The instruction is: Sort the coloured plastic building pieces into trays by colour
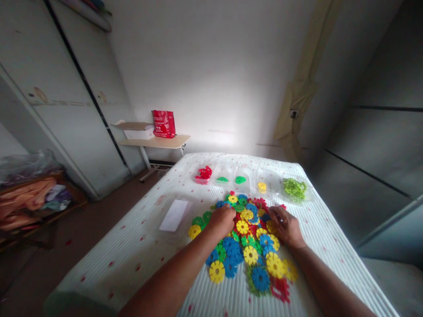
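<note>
A heap of flat plastic snowflake discs (246, 248) in yellow, blue, green and red lies on the white bedspread (139, 255). My left hand (222, 221) rests on the heap's upper left part, fingers curled down onto the discs; what they grip is hidden. My right hand (284, 225) lies on the heap's upper right part, fingers bent over the pieces. Further back sit small sorted lots: red discs (204, 173), green discs (240, 179), a yellow disc (261, 186) and a pile of light green pieces (294, 188).
A white paper card (174, 215) lies left of the heap. Beyond the bed stand a small table (155, 142) with a red bag (163, 123) and a white box (139, 130). Clothes (29, 198) are piled at the left. Cupboard doors line both sides.
</note>
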The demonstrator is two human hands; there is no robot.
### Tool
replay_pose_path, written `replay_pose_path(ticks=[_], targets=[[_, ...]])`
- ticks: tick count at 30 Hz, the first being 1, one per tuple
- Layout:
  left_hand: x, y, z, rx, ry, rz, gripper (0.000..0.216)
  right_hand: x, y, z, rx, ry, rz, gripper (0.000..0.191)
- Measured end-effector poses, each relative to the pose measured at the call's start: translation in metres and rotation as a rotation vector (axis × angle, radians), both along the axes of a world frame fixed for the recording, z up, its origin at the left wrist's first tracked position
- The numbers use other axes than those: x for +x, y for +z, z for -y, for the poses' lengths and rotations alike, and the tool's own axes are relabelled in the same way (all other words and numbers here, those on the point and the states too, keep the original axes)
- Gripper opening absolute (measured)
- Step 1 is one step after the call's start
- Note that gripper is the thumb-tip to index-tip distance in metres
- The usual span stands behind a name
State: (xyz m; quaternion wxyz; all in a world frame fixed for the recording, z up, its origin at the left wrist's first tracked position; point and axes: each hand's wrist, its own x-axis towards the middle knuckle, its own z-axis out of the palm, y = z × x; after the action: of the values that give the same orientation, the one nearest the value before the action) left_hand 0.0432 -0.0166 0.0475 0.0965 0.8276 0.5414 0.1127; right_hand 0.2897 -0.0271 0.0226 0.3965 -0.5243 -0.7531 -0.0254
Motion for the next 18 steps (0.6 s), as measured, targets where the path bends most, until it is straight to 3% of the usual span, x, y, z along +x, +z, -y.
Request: replay_pose_path(ticks=[6,13,18], targets=[[0.002,0.005,-0.001,0.009,-0.041,-0.007,0.021,0.000,0.000,0.000,0.021,0.000,0.008,0.031],[-0.010,0.000,0.003,0.070,-0.036,0.100,0.016,-0.001,0.000,0.000,-0.010,0.011,0.037,0.031],[-0.007,-0.008,0.000,0.073,-0.074,0.182,0.030,0.000,0.001,0.000,-0.003,0.016,0.034,0.033]])
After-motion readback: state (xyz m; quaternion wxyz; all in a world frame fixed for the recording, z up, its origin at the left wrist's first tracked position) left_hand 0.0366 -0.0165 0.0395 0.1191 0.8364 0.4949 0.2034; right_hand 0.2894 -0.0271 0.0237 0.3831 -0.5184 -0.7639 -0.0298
